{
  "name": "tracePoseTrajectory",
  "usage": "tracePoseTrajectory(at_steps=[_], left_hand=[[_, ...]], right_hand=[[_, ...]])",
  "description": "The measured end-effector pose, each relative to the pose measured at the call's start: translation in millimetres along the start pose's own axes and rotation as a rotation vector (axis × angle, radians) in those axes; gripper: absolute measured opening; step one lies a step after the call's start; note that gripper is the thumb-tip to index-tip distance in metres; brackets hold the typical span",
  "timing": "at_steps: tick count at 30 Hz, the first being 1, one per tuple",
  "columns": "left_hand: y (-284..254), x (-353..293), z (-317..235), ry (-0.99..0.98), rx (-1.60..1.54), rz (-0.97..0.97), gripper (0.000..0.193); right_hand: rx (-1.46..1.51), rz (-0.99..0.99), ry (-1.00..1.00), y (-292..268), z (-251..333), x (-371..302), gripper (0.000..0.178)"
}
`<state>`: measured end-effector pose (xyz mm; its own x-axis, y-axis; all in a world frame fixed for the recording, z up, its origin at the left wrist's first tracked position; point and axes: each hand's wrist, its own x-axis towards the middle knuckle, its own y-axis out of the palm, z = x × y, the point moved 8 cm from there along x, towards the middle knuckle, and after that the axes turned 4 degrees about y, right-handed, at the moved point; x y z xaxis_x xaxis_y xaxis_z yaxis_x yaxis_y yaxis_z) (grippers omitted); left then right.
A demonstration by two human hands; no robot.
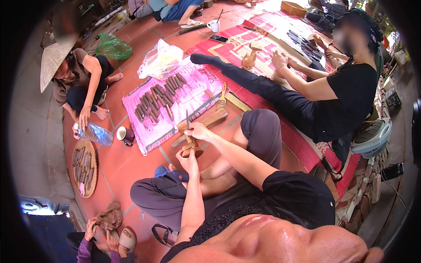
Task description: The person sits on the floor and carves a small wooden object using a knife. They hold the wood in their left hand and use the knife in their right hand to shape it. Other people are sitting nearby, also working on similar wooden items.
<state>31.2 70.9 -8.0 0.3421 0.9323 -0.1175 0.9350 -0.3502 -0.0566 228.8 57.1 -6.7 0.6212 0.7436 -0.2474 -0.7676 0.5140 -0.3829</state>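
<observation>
My left hand [188, 161] is wrapped round the base of a small carved wooden piece [191, 146]. Just above it my right hand [198, 131] is closed on a slim dark carving tool [187, 115], whose thin end points up and away from me. The wood and the tool come close together between my hands; whether they touch is hard to tell. Beyond my hands lies a wooden block [210, 120]. A flat paintbrush [222, 97] with a yellowish handle rests past it. Several brown-handled tools [153, 101] lie in rows on a pink cloth [139, 128].
A dark mug [126, 136] stands left of the cloth, near a round woven tray [93, 186] of brown sticks. One person in a conical hat [57, 65] handles a plastic bottle [98, 133]. At right a person in black [355, 83] sits on a red mat [302, 151], leg stretched out.
</observation>
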Motion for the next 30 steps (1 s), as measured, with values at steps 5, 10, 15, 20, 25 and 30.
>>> tracePoseTrajectory(at_steps=[5,10,15,20,25,30], left_hand=[[3,-1,0,-0.001,0.001,0.000,0.052],[1,0,0,-0.016,-0.016,0.005,0.053],[1,1,7,-0.034,-0.014,0.004,0.053],[6,0,7,-0.039,-0.043,0.023,0.053],[0,4,13,-0.051,0.004,-0.002,0.053],[0,-1,2,-0.051,0.004,0.004,0.053]], right_hand=[[-0.074,-0.173,-0.058,-7,3,3,0.028],[0.150,-0.051,0.019,-3,-3,3,0.029],[-0.082,0.016,-0.036,2,8,-5,0.031],[0.090,-0.162,0.051,-8,-11,4,0.028],[-0.044,0.039,-0.005,7,-3,3,0.027],[0.118,-0.119,0.068,-4,-4,0,0.031]])
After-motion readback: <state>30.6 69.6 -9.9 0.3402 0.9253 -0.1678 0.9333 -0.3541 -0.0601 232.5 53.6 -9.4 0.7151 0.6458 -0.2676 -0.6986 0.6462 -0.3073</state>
